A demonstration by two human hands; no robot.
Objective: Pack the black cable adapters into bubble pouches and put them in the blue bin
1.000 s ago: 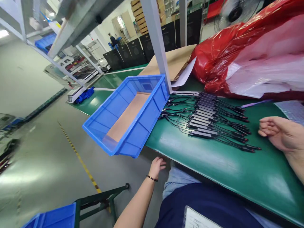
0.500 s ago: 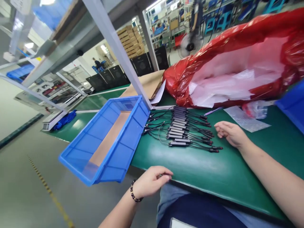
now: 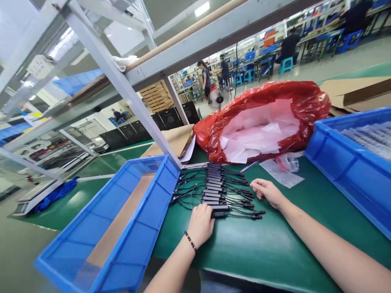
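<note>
Narrow black cable modules (image 3: 213,190) with pale top faces lie side by side in a row on the green tabletop. Thin black leads run out of both ends, and the right-hand ones finish in small connectors (image 3: 256,215), some with red tips. My left hand (image 3: 200,224), with a beaded bracelet at the wrist, rests against the left end of the nearest modules. Its fingertips are hidden, so I cannot tell whether it grips one. Just right of the connectors, my right hand (image 3: 267,192) hovers with fingers curled loosely together and nothing visible in them.
A long blue bin (image 3: 143,228) with a brown liner stands left of the row. Behind lies a red plastic bag (image 3: 210,128) of white sheets. At right are another blue bin (image 3: 345,158) and a clear bubble sleeve (image 3: 282,173). A shelf post (image 3: 128,95) rises at back left.
My left hand has moved from the table's front edge forward onto the left end of the nearest modules. The right hand stays beside the connectors. The camera view has turned right.
</note>
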